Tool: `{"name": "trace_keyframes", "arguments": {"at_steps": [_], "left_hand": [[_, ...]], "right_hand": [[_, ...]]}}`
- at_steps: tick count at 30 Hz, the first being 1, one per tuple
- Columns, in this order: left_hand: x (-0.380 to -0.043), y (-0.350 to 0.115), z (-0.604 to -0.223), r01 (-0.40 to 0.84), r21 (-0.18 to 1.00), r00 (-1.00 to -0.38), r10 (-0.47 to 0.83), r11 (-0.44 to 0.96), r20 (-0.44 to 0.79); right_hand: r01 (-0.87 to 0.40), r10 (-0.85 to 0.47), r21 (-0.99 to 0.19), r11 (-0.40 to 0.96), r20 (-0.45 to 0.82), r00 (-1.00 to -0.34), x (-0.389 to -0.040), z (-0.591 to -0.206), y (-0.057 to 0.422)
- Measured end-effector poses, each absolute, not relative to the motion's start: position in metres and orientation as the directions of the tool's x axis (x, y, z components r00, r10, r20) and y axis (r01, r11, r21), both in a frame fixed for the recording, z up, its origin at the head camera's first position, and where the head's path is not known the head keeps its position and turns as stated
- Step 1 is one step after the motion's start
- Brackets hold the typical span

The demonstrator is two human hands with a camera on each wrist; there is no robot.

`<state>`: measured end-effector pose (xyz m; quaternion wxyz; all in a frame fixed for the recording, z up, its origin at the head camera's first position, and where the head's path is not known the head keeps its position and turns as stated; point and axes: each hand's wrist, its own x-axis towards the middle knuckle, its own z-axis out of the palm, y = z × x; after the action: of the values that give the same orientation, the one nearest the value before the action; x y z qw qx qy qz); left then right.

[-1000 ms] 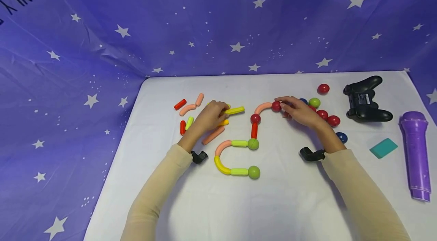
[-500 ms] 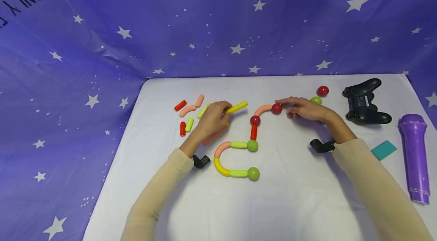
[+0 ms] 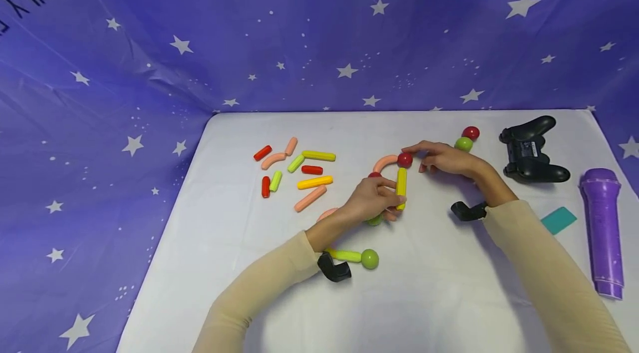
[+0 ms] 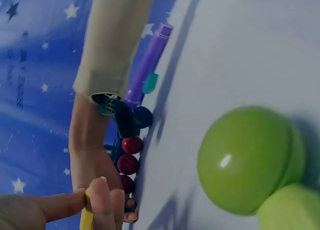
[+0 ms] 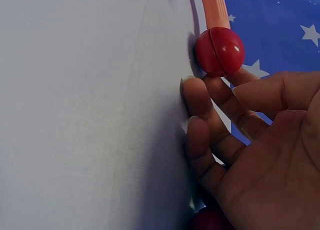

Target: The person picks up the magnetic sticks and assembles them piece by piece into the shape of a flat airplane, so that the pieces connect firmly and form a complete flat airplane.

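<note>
My left hand pinches a straight yellow stick between thumb and fingers, just below a red ball. That ball ends a chain of balls and sticks, joined to a curved salmon piece. The fingertips of my right hand touch the ball's right side; in the right wrist view the fingers are loosely bent and not wrapped round the red ball. My left hand and forearm hide the chain's middle. Its near end shows a light green stick and a green ball.
Several loose sticks lie left, among them a yellow one and an orange one. A green ball and more balls sit by my right wrist. Further right are a game controller, a teal block and a purple tube.
My left hand has picked the yellow stick from the left pile and moved it right, turning it nearly upright in view. My right hand has drawn back slightly, its fingertips still at the red ball.
</note>
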<state>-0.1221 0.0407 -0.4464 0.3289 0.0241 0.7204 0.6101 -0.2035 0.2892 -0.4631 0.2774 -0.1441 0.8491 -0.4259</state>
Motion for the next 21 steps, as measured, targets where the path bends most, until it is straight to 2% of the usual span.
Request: {"name": "trace_keyframes", "arguments": {"at_steps": [4,10,21], "left_hand": [[-0.126,0.051,-0.447,-0.312,0.902,-0.794,0.439,0.298,-0.42],[-0.132,0.059,-0.453,-0.297,0.878,-0.807,0.392,0.375,-0.441],[-0.136,0.064,-0.462,-0.337,0.886,-0.818,0.368,0.317,-0.443]], "right_hand": [[0.004,-0.47,-0.815,0.579,-0.339,-0.815,-0.202,-0.465,0.289],[0.015,-0.474,-0.834,0.551,-0.328,-0.817,-0.201,-0.467,0.289],[0.028,-0.451,-0.838,0.545,-0.322,-0.832,-0.201,-0.469,0.291]]}}
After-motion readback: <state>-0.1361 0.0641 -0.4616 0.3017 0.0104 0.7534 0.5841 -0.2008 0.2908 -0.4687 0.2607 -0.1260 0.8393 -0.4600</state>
